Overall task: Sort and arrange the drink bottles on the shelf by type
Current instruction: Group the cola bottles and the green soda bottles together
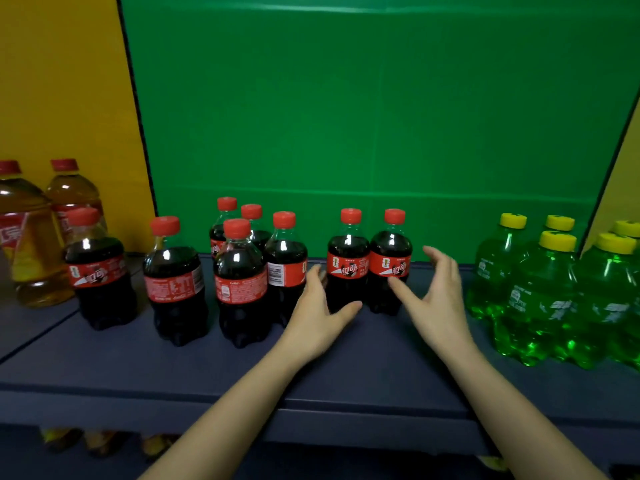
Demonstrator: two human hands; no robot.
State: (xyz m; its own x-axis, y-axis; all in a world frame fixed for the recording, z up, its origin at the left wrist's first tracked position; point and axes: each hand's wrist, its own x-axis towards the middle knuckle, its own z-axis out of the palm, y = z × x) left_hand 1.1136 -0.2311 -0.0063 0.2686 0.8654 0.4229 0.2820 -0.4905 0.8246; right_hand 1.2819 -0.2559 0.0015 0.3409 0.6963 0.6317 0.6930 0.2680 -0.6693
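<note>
Since the shelf already has the big tea bottles at the frame's left edge and the green sodas bunched at the right edge, the loose colas fill centre-left (kinda scattered). My left hand and right hand are spread wide and empty, flanking the centre cola pair, probably to slide both over together. Can't tell if I'm touching them.

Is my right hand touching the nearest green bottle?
Apart. The head view shows a strip of shelf between the right hand and the nearest green bottle.
</note>
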